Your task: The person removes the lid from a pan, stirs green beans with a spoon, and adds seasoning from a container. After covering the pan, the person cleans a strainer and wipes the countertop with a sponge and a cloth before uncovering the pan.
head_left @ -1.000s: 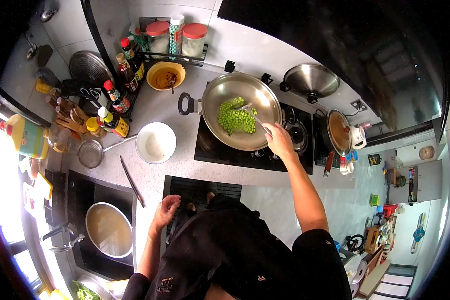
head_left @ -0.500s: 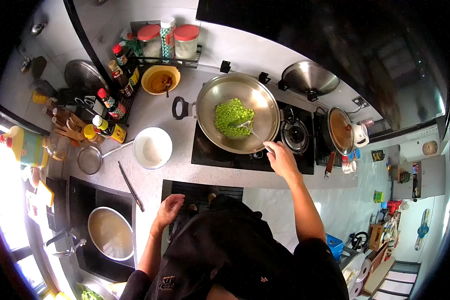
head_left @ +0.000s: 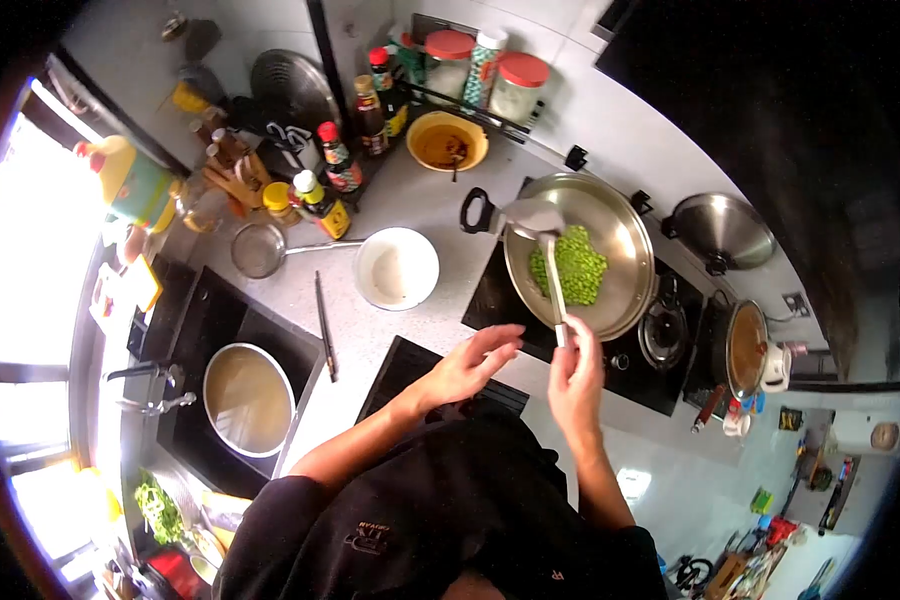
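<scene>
My right hand [head_left: 577, 372] is closed round the handle of a metal spatula [head_left: 535, 218]. The spatula's broad head is raised over the left rim of a steel wok [head_left: 625, 240], near its black side handle. Small green peas [head_left: 578, 265] lie in a heap at the bottom of the wok, which sits on the black stove [head_left: 490, 290]. My left hand [head_left: 473, 365] is held in the air by the counter's front edge, fingers stretched out and holding nothing.
Left of the wok stand a white bowl [head_left: 398, 268], a strainer [head_left: 260, 250] and chopsticks [head_left: 325, 325]. A yellow bowl of sauce [head_left: 448, 140] is behind them, beside several bottles. In the sink [head_left: 220, 310] is a pot of cloudy liquid [head_left: 250, 400]. A lidded pan [head_left: 745, 340] sits at right.
The spatula has come up out of the peas to the wok's left rim. My left hand has risen toward the stove's front edge. The view has turned and shifted.
</scene>
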Demonstrator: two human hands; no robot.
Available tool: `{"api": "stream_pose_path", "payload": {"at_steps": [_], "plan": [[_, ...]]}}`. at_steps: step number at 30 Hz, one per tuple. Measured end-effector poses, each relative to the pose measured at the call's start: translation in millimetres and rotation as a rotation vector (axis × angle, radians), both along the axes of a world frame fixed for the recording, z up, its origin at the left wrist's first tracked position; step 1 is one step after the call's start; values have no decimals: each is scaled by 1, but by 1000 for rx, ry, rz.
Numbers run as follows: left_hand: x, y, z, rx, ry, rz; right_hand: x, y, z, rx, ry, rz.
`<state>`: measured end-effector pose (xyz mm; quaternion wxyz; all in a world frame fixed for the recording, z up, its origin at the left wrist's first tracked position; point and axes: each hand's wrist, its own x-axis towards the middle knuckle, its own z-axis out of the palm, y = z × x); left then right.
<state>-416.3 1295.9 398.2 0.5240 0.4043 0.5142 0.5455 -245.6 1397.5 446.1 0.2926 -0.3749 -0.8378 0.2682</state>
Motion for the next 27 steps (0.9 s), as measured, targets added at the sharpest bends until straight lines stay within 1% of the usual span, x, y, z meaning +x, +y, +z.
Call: {"api": "stream_pose_path", "payload": {"at_steps": [2,3,4,6,7,8,9,10,11,12,13,14,15,16,17,19,20,21,22,24,26,27], "plan": [[1,8,3,54,-70,93,-24,-24,-20,-212,123,71],[0,10,-1,91,-84,146,-35,-34,-32,-193,121,127],[-4,3,-1,-20,-55,205,-48,-45,-32,-210,118,151],[-18,-11,-12,-167,100,307,-61,-56,-43,-345,116,273],[-25,-22,-16,-187,61,372,-65,-56,-37,-466,28,367],[-36,-36,-29,-143,44,420,-65,-52,-26,-283,-36,477],[-44,-49,-42,-189,-146,491,-59,-47,-25,-231,-28,446],[-56,-65,-56,-254,-157,486,-51,-40,-23,-176,-20,412],[-63,-78,-40,-337,-143,543,-39,-29,-22,-226,0,357],[-75,-101,-77,-339,-70,486,-25,-16,-25,-285,50,279],[-81,-115,-90,-360,-210,472,-11,-1,-23,-294,45,181],[-82,-120,-64,-456,-128,470,6,15,-22,-277,40,56],[-81,-124,-64,-526,-131,502,25,31,-22,-281,63,-14],[-85,-128,-82,-512,-93,491,45,49,-19,-265,84,-109],[-91,-136,-117,-532,-97,510,58,66,-17,-300,162,-177],[-94,-131,-118,-498,-66,480,89,109,-14,-394,334,-315],[-94,-124,-116,-506,45,459,104,135,-14,-460,433,-368],[-95,-119,-112,-491,71,445,124,161,-19,-512,561,-399],[-95,-114,-102,-519,156,420,144,187,-26,-568,692,-414],[-100,-108,-107,-503,192,358,176,244,-43,-695,849,-576],[-106,-104,-121,-483,203,351,196,286,-53,-735,947,-645],[-106,-99,-119,-513,204,362,203,305,-58,-748,977,-680]]}}
